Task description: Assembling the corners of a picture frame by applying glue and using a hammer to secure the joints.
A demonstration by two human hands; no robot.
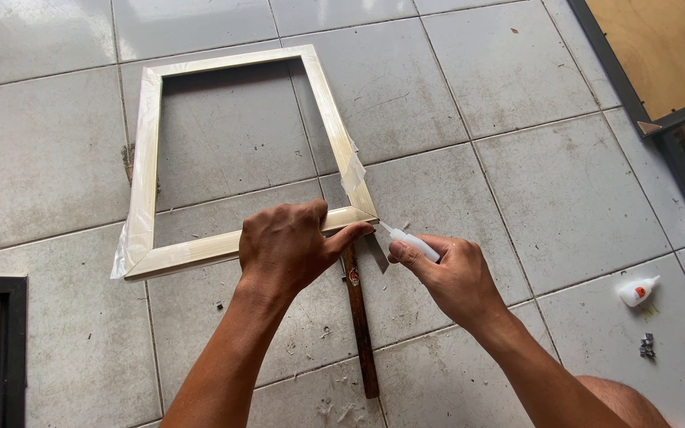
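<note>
Far left edge, low down, there's a black picture frame (11,333) poking into view, well clear of your hands. Next over is the pale wooden frame (146,166) lying flat on the grey floor tiles (533,182), filling the upper left to centre, with clear tape wrapped at its corners. Your left hand (287,250) is clamped down over the frame's bottom rail, thumb stretched out toward the lower right corner. Under that hand a dark wooden handle (361,333) runs down toward the bottom edge. Your right hand (453,273) is pinching a small white glue bottle (414,242), nozzle aimed right at that taped corner, just beside your left thumb. Over at the right, a second white glue bottle (638,291) lies on the tiles.
</note>
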